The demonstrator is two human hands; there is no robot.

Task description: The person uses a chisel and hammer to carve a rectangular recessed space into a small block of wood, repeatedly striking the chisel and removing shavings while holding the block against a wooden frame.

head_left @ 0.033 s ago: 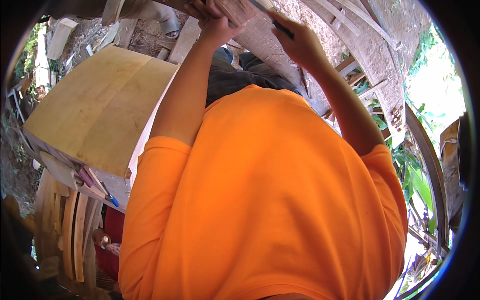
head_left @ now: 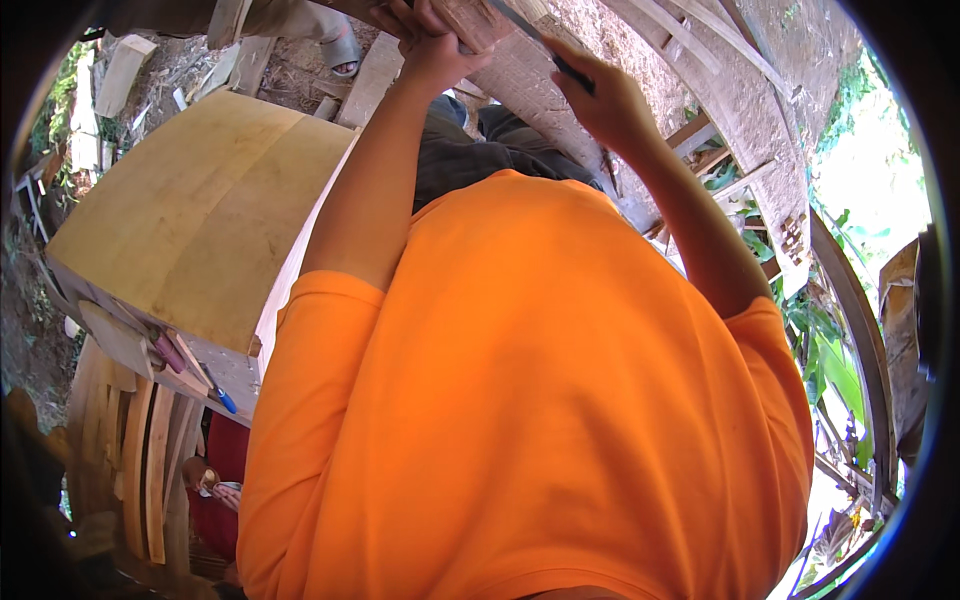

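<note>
At the top edge my left hand (head_left: 436,52) is closed on a block of wood (head_left: 466,22), which rests on or against a larger pale timber (head_left: 545,85). My right hand (head_left: 612,105) grips the black handle (head_left: 575,76) of a tool with a long, narrow, dark blade (head_left: 518,22). The blade slants up and left from my fist, beside the block. Its far end is cut off by the picture's edge, so I cannot tell whether it is a knife or a file. The left fingers are partly out of the picture too.
A large wooden box (head_left: 200,200) with a tan top stands at my left, a blue pen (head_left: 226,401) on its side ledge. Boards (head_left: 160,470) stand behind it. A person in red (head_left: 220,455) is at lower left; another's sandalled foot (head_left: 343,52) is beyond. Long planks (head_left: 770,150) lie right.
My right hand has drawn the tool a little back toward me, down and to the right. My left hand and the block look almost still.
</note>
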